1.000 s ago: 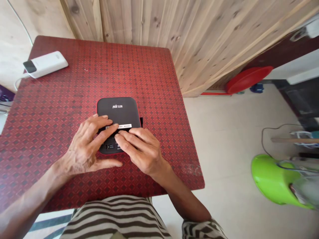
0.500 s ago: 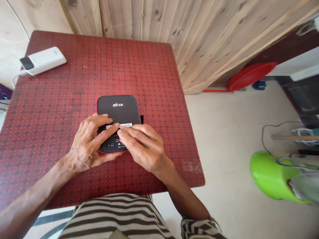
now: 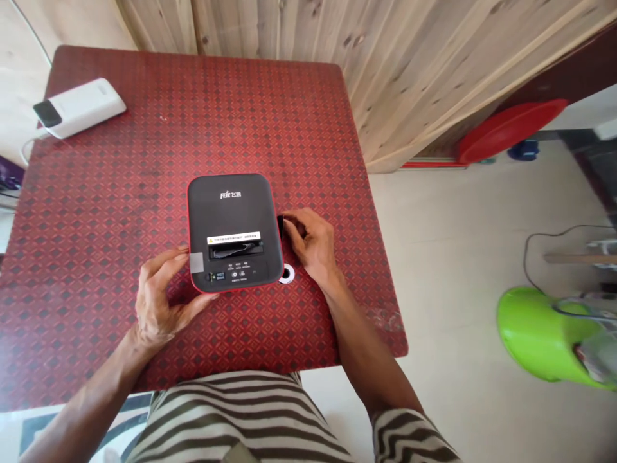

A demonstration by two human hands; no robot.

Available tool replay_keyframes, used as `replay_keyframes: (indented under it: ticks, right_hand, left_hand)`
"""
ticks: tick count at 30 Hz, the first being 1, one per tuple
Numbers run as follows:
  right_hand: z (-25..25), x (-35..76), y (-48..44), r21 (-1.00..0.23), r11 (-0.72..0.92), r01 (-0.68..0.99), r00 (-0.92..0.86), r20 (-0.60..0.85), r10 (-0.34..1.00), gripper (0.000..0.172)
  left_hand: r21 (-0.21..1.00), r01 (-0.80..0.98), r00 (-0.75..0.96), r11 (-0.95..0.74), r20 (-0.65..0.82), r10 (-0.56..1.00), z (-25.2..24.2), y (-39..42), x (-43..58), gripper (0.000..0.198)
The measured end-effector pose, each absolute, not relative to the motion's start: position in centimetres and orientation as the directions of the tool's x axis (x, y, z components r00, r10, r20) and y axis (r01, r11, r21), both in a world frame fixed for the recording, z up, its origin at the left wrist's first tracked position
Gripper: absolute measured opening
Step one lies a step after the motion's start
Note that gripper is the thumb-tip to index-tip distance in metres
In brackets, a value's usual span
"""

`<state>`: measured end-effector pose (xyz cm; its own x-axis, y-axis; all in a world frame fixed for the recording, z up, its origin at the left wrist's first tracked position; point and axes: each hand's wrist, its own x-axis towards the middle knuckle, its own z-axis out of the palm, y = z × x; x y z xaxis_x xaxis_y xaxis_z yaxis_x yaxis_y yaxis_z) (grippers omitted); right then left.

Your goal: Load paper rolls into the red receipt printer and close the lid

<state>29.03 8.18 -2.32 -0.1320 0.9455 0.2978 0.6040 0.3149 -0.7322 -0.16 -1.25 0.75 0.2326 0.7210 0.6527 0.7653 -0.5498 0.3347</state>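
Note:
A black receipt printer [image 3: 231,212] with a red edge lies on the red patterned table [image 3: 159,154]. Its top has a white label strip [image 3: 234,238] above a dark slot [image 3: 236,249]. My left hand [image 3: 161,299] grips the printer's near left corner, thumb along the front edge and fingers at the side. A pale translucent patch [image 3: 196,262] shows beside those fingers. At the right side, my right hand [image 3: 311,241] has its fingers bent in a pinch at a small black tab [image 3: 280,226]. A white ring with a dark centre [image 3: 286,273] lies by the near right corner.
A white power bank [image 3: 84,109] with a cable lies at the table's far left corner. Wooden boards [image 3: 289,32] stand behind the table. On the floor to the right are a green plastic stool or tub [image 3: 525,334] and a red round object [image 3: 511,132].
Both hands have left the printer's top: the left went to its near left corner, the right to the tab at its right side. The slot, buttons and white ring now show.

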Motion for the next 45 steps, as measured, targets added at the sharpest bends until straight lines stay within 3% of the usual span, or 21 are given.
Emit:
replay_keyframes:
  ticks: [9, 23, 35, 38, 41, 45]
  right_hand:
    - [-1.9, 29.0, 8.2, -0.740, 0.327, 0.588, -0.122, 0.319, 0.940, 0.020]
    - [-1.4, 29.1, 8.0, -0.760, 0.304, 0.574, -0.132, 0.280, 0.951, 0.018]
    - [0.2, 29.3, 7.8, -0.766, 0.318, 0.559, -0.099, 0.319, 0.943, 0.014]
    - [3.7, 28.6, 7.2, -0.709, 0.422, 0.566, -0.093, 0.454, 0.886, 0.012]
    - [7.5, 26.3, 7.4, -0.569, 0.582, 0.581, -0.329, 0.490, 0.808, 0.012]
    - [9.7, 21.5, 9.4, -0.341, 0.648, 0.681, -0.657, 0.108, 0.746, 0.015]
  left_hand:
    - [0.262, 0.775, 0.287, -0.575, 0.664, 0.690, 1.5, -0.7, -0.5, 0.061]
    - [0.434, 0.710, 0.221, -0.554, 0.611, 0.760, 1.9, -0.6, -0.6, 0.062]
    - [0.384, 0.711, 0.242, -0.589, 0.653, 0.718, 1.5, -0.4, -0.6, 0.060]
    - [0.348, 0.725, 0.243, -0.595, 0.679, 0.693, 1.3, -0.4, -0.5, 0.061]
    - [0.341, 0.722, 0.244, -0.603, 0.689, 0.682, 1.4, -0.3, -0.3, 0.064]
    - [0.330, 0.717, 0.257, -0.613, 0.693, 0.674, 1.5, -0.3, -0.3, 0.070]
